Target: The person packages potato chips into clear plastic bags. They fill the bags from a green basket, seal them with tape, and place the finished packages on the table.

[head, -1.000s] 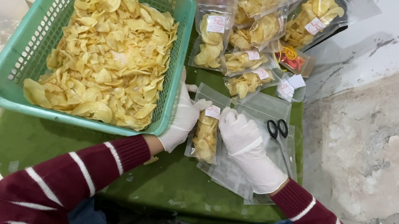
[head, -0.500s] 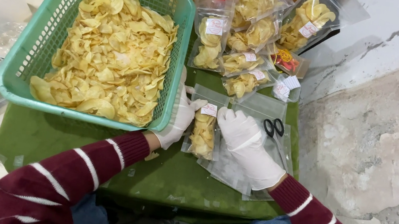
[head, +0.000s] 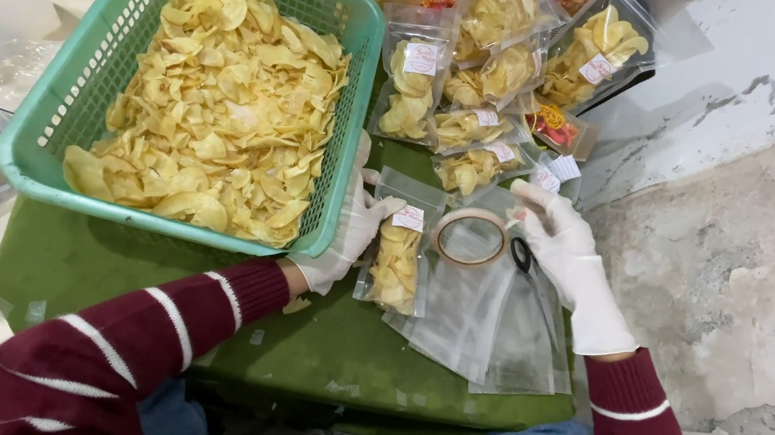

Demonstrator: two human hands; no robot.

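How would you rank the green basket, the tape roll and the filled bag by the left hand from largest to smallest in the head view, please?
1. Green basket, by far the largest.
2. Filled bag of chips.
3. Tape roll, smallest.
All sit at similar distance.

Clear chip-filled pouch [head: 395, 264] flat on green table [head: 97, 273]

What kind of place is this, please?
Probably a small home workplace for packing snacks by hand, set low above a tiled floor. A green plastic basket holds loose yellow chips, sealed clear bags of chips lie stacked behind, and empty clear bags wait on the green table.
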